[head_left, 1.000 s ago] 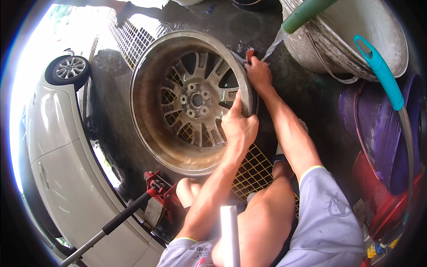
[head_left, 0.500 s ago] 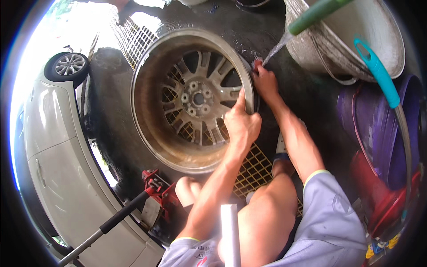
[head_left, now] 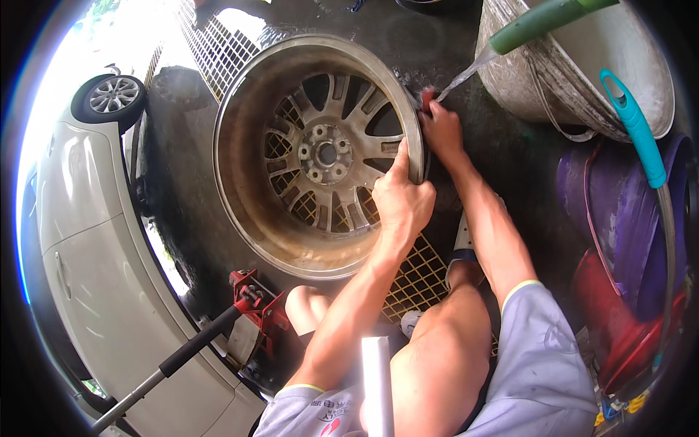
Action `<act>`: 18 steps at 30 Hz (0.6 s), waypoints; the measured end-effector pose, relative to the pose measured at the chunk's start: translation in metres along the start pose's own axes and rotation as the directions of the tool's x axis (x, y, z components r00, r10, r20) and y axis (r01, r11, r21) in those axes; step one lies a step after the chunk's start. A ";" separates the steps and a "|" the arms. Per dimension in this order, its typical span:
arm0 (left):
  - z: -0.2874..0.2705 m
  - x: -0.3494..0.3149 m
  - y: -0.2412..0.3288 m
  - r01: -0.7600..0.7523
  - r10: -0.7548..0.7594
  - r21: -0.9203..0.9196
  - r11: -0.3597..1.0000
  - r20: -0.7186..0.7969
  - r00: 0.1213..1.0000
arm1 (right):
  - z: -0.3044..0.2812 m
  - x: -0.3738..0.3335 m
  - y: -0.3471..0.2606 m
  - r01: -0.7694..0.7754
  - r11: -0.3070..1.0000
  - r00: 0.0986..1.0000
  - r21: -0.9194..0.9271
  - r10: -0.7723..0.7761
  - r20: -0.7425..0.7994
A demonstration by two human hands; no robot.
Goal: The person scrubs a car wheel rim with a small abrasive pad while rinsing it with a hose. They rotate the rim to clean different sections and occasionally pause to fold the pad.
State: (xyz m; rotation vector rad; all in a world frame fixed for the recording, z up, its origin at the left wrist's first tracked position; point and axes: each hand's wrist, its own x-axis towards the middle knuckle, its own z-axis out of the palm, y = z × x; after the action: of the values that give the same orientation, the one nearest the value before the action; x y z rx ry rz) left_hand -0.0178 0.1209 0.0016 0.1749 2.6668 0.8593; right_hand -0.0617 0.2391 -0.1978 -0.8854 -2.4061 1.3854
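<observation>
A bare alloy wheel rim [head_left: 244, 218] stands before me, its hollow inner side and spokes facing up toward me, brownish dirt on the barrel. My left hand [head_left: 403, 200] grips its right edge, thumb or finger laid over the lip. Just beyond that edge, my right hand [head_left: 443, 131] is closed on a small red thing [head_left: 427, 96], pressed near the rim's outer face; its kind is hard to make out. Water from a green hose end [head_left: 520, 33] runs down onto that hand. The rim hides its outer face.
A large grubby white tub [head_left: 510, 76] stands at the upper right. Below it are a turquoise-handled hose [head_left: 637, 138], a purple bucket [head_left: 611, 218] and a red basin [head_left: 619, 328]. A red floor jack [head_left: 255, 302] sits beside the pale car [head_left: 109, 255]. Yellow floor grating [head_left: 415, 277] lies beneath.
My right hand with the red thing has shifted slightly down along the rim's outer side. The left hand keeps its grip. The view has moved a little.
</observation>
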 end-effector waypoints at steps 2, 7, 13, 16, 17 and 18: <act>0.004 -0.001 0.002 -0.007 0.007 -0.030 1.000 -0.001 1.000 | 0.002 0.030 -0.011 0.040 0.993 0.999 -0.110 -0.038 0.016; -0.003 0.001 -0.004 0.001 -0.001 0.010 1.000 -0.006 1.000 | 0.002 -0.042 -0.005 -0.056 0.998 0.998 -0.003 0.057 0.031; 0.001 0.001 0.001 -0.063 0.063 -0.082 0.995 -0.005 0.998 | 0.008 0.033 -0.015 0.010 0.998 0.999 -0.063 -0.013 -0.041; -0.004 -0.002 -0.012 -0.048 0.048 -0.037 0.998 0.017 0.999 | 0.013 -0.002 -0.023 -0.056 0.997 0.998 -0.062 0.057 0.006; -0.004 0.000 -0.016 -0.062 0.062 -0.002 0.998 -0.008 0.998 | 0.003 -0.011 -0.027 -0.070 0.996 0.997 -0.060 0.071 0.014; -0.001 0.002 -0.014 -0.077 0.078 0.021 0.997 -0.020 0.997 | 0.001 -0.037 -0.016 -0.005 1.000 0.999 0.010 0.005 -0.038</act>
State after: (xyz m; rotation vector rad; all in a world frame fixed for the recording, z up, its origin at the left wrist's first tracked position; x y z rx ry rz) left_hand -0.0207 0.1091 -0.0065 0.2778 2.7044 0.8621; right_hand -0.0388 0.2099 -0.1810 -0.9076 -2.3691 1.3685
